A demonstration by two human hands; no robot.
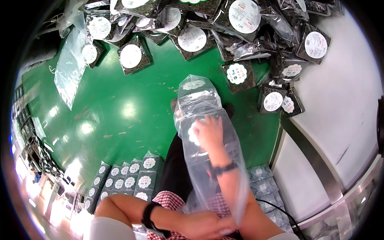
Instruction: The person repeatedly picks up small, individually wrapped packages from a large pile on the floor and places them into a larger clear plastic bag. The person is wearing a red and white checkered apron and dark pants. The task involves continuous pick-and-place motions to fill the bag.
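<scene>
A long clear plastic bag [216, 180] stretches from my lap up between my legs. Inside its far end sits a dark, flat packet with a white scalloped label [193, 85], probably dried seaweed sheets. My right hand [209, 132] reaches through the bag's mouth and lies on another dark packet with a white label [193, 136]. Its fingers point away from me; blur and plastic hide whether they grip the packet. At the near end my left hand [204, 225], blurred, is closed on the bag's mouth beside my right forearm.
A heap of dark packets with round white labels [192, 39] covers the far floor. An empty-looking clear bag [70, 66] lies at the far left. Stacked bagged packets [129, 181] stand left of my leg, more stacks [264, 186] to the right. A white panel [339, 90] bounds the right.
</scene>
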